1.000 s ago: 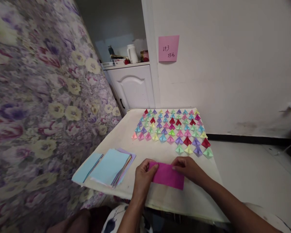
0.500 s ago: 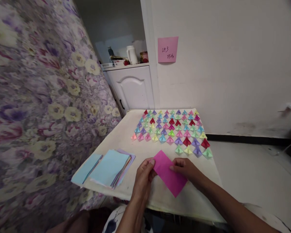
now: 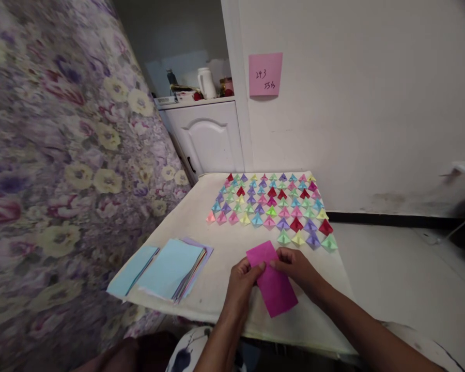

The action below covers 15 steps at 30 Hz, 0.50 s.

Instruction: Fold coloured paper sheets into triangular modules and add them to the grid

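Note:
A magenta sheet of paper (image 3: 276, 294), rectangular in outline, is held between both hands above the near part of the table. My left hand (image 3: 243, 279) pinches its left edge, thumb on top and fingers underneath. On the opposite edge, my right hand (image 3: 296, 266) grips the paper with thumb and fingers closed. The two thumbs lie close together near its upper middle. Beyond the hands, rows of small folded paper pieces (image 3: 257, 220) in many colours cover the far right of the table.
Two stacks of coloured paper, a larger stack (image 3: 172, 266) and a smaller stack (image 3: 134, 271), lie on the table's left side. The cream-covered table (image 3: 220, 248) meets a wall at the back. A floral curtain (image 3: 73, 181) hangs left. A white cabinet (image 3: 209, 137) stands behind.
The magenta paper has turned from a diamond slant to a more upright rectangle. My left hand has shifted right, bringing its thumb nearer the right thumb. The view has moved slightly.

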Motion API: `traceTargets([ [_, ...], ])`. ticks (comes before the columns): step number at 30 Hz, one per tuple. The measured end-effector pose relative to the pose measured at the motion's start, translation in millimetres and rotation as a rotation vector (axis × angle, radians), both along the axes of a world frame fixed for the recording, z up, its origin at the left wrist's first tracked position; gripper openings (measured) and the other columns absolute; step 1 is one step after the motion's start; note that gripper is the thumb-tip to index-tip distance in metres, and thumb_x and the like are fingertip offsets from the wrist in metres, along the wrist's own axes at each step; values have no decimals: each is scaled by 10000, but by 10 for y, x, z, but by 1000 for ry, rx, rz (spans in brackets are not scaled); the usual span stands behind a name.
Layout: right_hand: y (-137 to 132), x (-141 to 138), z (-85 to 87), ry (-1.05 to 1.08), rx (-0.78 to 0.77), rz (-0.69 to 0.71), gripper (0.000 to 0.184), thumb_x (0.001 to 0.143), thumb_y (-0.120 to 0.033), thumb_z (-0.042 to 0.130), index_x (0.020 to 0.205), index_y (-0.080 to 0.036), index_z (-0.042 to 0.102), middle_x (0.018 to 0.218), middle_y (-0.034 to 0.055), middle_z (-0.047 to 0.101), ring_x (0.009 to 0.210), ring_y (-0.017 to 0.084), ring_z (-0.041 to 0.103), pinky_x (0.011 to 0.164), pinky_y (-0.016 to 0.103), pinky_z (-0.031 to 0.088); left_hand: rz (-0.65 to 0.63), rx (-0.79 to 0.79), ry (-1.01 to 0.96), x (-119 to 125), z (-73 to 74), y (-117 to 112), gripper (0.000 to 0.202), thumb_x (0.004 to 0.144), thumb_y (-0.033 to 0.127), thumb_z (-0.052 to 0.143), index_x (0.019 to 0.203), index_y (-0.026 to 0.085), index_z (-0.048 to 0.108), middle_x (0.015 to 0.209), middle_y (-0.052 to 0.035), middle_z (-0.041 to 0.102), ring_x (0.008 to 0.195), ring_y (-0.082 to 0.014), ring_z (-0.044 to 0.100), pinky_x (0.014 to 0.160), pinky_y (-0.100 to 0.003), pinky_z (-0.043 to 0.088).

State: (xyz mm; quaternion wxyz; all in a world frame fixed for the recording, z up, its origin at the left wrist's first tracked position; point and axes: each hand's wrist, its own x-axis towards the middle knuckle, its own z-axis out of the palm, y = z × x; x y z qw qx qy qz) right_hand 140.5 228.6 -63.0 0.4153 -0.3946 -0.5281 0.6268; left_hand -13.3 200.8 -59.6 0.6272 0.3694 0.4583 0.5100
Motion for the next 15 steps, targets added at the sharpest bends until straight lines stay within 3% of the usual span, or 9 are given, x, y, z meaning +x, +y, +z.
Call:
traceTargets([
  [4,-15,-1,33,34,-9,14,169,657,-326,661,665,-174,589,564,-46,511,494,89,394,479,214,287,64,-10,-9,-21,19,7,225,680,344,697,633,149,592,528,40,545,481,-77,443,499,-189,331],
  [8,-26,2,55,59,-24,-24,171,664,-321,654,691,-163,595,556,-50,476,483,75,345,468,209,246,98,37,-27,-46,52,-4,244,741,345,649,626,153,552,532,55,487,491,-66,403,497,-179,310],
  [15,-12,10,78,117,-31,-118,172,693,-325,634,713,-160,586,557,-51,444,480,74,315,463,211,246,-77,-3,-31,-30,-10,4,195,699,301,695,726,138,593,623,18,568,577,-102,497,553,-201,351],
])
